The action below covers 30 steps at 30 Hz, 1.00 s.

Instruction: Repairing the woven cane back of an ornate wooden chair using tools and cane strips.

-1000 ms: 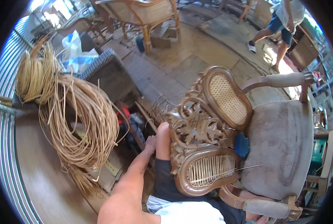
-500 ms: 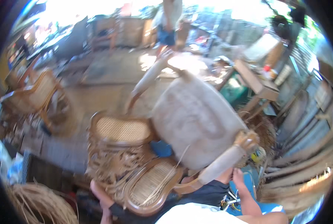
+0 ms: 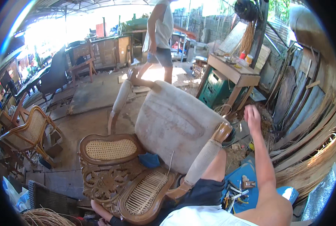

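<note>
A carved wooden chair [image 3: 111, 177] lies tipped across my lap, its pale padded panel [image 3: 175, 120] and wrapped arms facing up. Its far oval panel [image 3: 111, 149] has a full cane weave. On the near oval panel [image 3: 145, 194], strands run mostly one way, and a loose cane strand [image 3: 171, 162] sticks up from it. My right hand [image 3: 252, 117] is raised past the chair's right arm, fingers curled closed; whatever they hold, if anything, cannot be made out. My left hand is not visible; bare skin at the lower left edge may be leg or arm.
A blue seat or stool [image 3: 256, 169] with several hand tools stands at my right. Beyond is a wooden table [image 3: 232, 71] over green crates. A person [image 3: 162, 37] stands ahead. Another cane chair [image 3: 34, 130] is at left. Cane bundles [image 3: 307, 165] line the right wall.
My right hand has risen from beside the blue seat to out past the chair. The view has shifted and sharpened. The person ahead now appears nearer, with one arm stretched out.
</note>
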Each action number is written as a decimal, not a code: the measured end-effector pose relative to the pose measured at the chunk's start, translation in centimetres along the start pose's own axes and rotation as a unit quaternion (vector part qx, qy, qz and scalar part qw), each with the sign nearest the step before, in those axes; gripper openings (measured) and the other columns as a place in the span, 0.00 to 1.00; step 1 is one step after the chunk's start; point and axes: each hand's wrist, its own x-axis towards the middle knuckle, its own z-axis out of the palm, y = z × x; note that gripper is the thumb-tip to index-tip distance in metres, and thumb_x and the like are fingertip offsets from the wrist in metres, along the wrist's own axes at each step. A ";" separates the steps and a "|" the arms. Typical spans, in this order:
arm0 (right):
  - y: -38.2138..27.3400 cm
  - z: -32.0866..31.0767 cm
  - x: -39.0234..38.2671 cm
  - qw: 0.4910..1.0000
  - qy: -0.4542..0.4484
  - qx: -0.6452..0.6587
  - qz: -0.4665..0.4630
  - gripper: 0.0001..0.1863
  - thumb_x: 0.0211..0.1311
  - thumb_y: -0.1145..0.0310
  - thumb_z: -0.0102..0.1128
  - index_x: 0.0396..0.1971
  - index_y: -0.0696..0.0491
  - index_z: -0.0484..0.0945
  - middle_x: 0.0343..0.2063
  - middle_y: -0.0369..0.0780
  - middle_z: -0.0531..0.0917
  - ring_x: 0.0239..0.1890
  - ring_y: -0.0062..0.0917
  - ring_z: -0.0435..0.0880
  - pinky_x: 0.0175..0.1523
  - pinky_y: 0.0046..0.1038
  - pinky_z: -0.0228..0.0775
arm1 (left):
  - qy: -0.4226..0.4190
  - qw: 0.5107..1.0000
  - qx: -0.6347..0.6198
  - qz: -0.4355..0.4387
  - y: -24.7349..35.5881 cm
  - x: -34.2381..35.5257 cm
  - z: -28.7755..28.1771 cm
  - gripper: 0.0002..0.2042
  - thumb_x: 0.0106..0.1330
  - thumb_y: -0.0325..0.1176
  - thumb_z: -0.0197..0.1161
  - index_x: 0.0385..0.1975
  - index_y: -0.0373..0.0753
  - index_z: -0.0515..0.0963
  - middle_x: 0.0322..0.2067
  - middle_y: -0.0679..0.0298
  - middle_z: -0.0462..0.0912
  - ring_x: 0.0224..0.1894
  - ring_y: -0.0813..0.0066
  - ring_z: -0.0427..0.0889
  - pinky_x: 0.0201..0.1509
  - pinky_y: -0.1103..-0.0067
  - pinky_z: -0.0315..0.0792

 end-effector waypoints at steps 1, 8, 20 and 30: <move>-1.7 1.7 1.8 0.998 -0.051 0.026 0.012 0.15 0.78 0.58 0.49 0.36 0.53 0.76 0.25 0.29 0.73 0.25 0.11 0.68 0.30 0.17 0.61 | 0.003 1.000 0.008 -0.013 0.0 0.5 -3.5 0.14 0.65 0.20 0.55 0.50 0.33 0.78 0.44 0.51 0.85 0.46 0.59 0.84 0.53 0.70 0.74; 0.3 14.4 13.0 0.918 -0.312 -0.214 -0.121 0.20 0.74 0.55 0.53 0.35 0.60 0.77 0.27 0.45 0.80 0.29 0.29 0.78 0.38 0.32 0.72 | 0.032 0.994 0.063 -0.086 12.8 -3.2 -16.3 0.18 0.64 0.17 0.54 0.53 0.31 0.77 0.45 0.49 0.85 0.48 0.58 0.84 0.54 0.71 0.74; 10.0 29.8 11.8 0.838 -0.353 -0.281 -0.306 0.20 0.75 0.58 0.49 0.49 0.59 0.79 0.48 0.52 0.81 0.53 0.46 0.79 0.58 0.42 0.68 | 0.365 0.745 -0.538 -0.150 26.1 -2.9 -27.0 0.17 0.71 0.43 0.64 0.51 0.38 0.79 0.50 0.62 0.78 0.48 0.68 0.79 0.53 0.70 0.77; 13.7 29.5 11.8 0.797 -0.201 -0.433 -0.369 0.32 0.72 0.44 0.50 0.64 0.55 0.71 0.57 0.53 0.78 0.61 0.49 0.75 0.64 0.42 0.67 | -0.203 0.280 -0.938 0.009 36.5 9.5 -8.9 0.31 0.74 0.55 0.53 0.63 0.33 0.67 0.58 0.53 0.70 0.61 0.58 0.71 0.71 0.43 0.56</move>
